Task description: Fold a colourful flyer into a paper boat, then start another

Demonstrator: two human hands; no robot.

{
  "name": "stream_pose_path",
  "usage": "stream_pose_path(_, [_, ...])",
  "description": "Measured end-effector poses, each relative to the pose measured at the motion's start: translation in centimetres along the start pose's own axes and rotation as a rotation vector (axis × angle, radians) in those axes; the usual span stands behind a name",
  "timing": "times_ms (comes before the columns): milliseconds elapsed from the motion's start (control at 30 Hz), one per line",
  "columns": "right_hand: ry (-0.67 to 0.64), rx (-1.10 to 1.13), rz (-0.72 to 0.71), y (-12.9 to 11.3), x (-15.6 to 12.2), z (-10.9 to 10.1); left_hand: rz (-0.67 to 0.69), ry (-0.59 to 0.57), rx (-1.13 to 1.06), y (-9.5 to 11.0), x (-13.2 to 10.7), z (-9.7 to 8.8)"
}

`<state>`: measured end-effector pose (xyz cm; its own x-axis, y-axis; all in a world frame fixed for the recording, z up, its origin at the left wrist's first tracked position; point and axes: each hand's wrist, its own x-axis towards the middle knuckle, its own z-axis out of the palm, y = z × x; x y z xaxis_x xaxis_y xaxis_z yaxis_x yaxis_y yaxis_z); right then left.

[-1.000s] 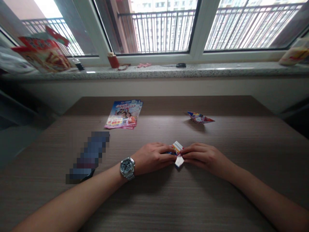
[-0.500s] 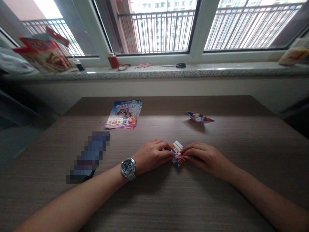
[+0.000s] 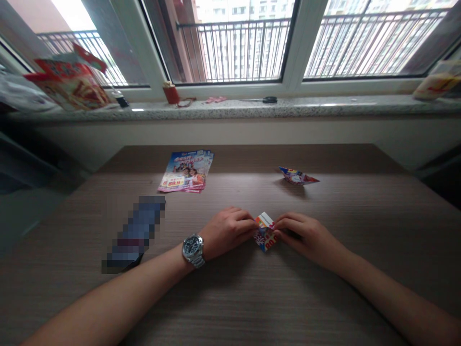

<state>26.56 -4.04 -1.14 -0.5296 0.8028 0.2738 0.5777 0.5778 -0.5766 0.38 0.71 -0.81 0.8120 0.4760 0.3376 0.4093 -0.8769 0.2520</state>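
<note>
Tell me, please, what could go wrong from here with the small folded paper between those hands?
The small folded paper is pinched by just the fingertips of the left hand and right hand, so it might slip or spring open. Its thin, exposed corner could crease or tear. A sideways move of the left forearm might also knock the pixelated object lying close beside it.

Steel wristwatch (image 3: 193, 250), bare left hand (image 3: 225, 233)

Folded flyer piece (image 3: 265, 232), red-and-white print, roughly diamond-shaped, between left hand (image 3: 226, 234) and right hand (image 3: 304, 234).
</note>
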Motion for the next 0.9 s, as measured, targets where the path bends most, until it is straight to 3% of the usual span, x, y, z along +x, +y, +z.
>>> stream_pose_path(333, [0.07, 0.022, 0.158, -0.3, 0.9, 0.5, -0.146, 0.043, -0.069, 0.2, 0.3, 0.5])
stream_pose_path(667, [0.11, 0.006, 0.176, 0.3, 1.3, 1.0, -0.013, -0.017, 0.074, 0.0, 0.2, 0.2])
stream_pose_path(900, [0.129, 0.01, 0.177, -0.1, 1.4, 0.9, 0.008, -0.047, 0.076, -0.2, 0.3, 0.2])
